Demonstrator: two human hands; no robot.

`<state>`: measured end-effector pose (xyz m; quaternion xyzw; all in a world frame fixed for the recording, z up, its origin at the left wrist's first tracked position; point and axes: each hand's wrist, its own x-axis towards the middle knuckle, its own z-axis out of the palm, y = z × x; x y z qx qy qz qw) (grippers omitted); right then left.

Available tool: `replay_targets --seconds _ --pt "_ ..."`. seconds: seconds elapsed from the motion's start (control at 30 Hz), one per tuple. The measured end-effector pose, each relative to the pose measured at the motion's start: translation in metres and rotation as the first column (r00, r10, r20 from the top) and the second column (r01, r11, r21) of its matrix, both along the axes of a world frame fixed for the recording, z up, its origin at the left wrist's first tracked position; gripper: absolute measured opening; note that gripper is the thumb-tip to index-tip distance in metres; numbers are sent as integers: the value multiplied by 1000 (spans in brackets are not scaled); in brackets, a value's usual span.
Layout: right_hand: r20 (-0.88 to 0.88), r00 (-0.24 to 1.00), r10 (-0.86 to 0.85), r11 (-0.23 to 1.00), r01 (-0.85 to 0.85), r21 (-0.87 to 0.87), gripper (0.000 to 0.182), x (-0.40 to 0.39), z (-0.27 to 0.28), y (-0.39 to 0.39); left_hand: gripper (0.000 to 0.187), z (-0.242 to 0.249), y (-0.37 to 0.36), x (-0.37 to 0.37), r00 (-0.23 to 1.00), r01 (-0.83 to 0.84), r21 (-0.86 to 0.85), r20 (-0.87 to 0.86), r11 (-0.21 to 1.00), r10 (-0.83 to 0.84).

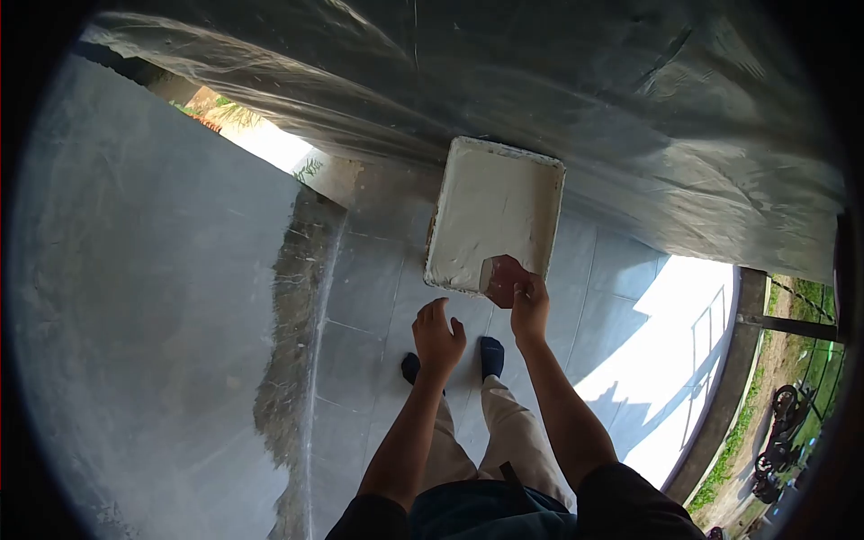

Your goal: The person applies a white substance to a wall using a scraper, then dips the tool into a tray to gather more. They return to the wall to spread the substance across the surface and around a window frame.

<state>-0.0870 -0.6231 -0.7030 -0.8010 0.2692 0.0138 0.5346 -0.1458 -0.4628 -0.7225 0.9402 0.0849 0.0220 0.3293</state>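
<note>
My right hand (530, 310) grips a reddish-brown, angular flat piece (509, 281), whose left part looks pale. That piece overlaps the lower right corner of a rectangular white tray (436, 261), which has a stained rim and holds a smooth layer of off-white material (499, 198). Just below the tray's lower left edge is my left hand (438, 337), empty, its fingers apart and slightly curled. It does not touch the tray.
Translucent plastic sheeting (576, 90) hangs beyond the tray. On the left is a grey wall (162, 297) with a rough dark strip (292, 342) beside it. Tiled floor (360, 315) lies below, sunlit at right near a ledge (720, 423). Motorcycles (783, 405) stand outside.
</note>
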Motion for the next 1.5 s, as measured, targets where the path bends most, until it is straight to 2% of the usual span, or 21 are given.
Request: replay_targets --seconds 0.07,0.13,0.17,0.43,0.5,0.53,0.63,0.67,0.73,0.8,0.83,0.87,0.9,0.97,1.0,1.07,1.27,1.43,1.5 --pt "-29 999 28 999 -29 -20 22 -5 -13 -8 43 -10 -5 -6 999 -11 -23 -41 1000 10" --pt "100 991 87 992 -77 -99 24 -5 -28 -15 44 -23 -10 -9 997 -19 -48 -74 999 16" --pt "84 993 85 992 -77 -100 24 -7 -35 -18 45 -28 -12 -12 996 -31 -67 -81 997 25" --pt "121 950 287 945 -259 -201 25 -2 -31 -12 52 -69 -21 -13 988 -91 -185 -140 979 66" --pt "140 933 333 935 -307 -179 26 2 -37 -8 57 -76 -19 -8 925 -327 -431 -329 841 191" --pt "165 911 378 922 -354 -160 27 5 -38 -5 57 -79 -17 -5 922 -333 -428 -335 841 195" --pt "228 853 470 881 -440 -174 32 16 -40 3 62 -77 -7 5 857 -490 -627 -475 606 200" --pt "278 814 510 860 -479 -175 33 21 -41 7 62 -76 -5 9 854 -494 -624 -479 605 204" --pt "281 788 548 836 -511 -197 37 31 -41 12 67 -73 -2 14 791 -609 -706 -573 361 215" --pt "250 712 656 754 -630 -185 40 42 -40 18 71 -68 1 16 785 -616 -712 -588 337 193" --pt "251 711 657 753 -632 -184 40 46 -41 21 71 -66 2 18 768 -640 -738 -607 213 206" --pt "310 659 686 726 -650 -225 38 49 -41 25 71 -65 4 20 750 -653 -753 -626 85 214" --pt "366 601 711 699 -663 -268 35 53 -42 29 71 -62 5 21 749 -653 -753 -625 84 217" --pt "357 577 734 673 -687 -272 34 60 -48 32 73 -59 9 23 736 -631 -762 -648 -146 195" --pt "348 556 755 649 -709 -276 33 62 -50 34 73 -59 10 23 735 -632 -761 -649 -148 198" --pt "336 545 768 632 -728 -266 33 66 -56 35 76 -60 12 24 739 -598 -752 -651 -278 171" --pt "330 535 777 623 -729 -284 32 69 -68 36 79 -62 15 28 745 -564 -736 -649 -374 154" --pt "305 534 788 611 -740 -281 32 74 -66 40 79 -63 14 27 756 -556 -741 -639 -377 143" --pt "237 515 824 566 -761 -317 31 77 -59 41 79 -65 14 27 760 -552 -745 -634 -375 140"
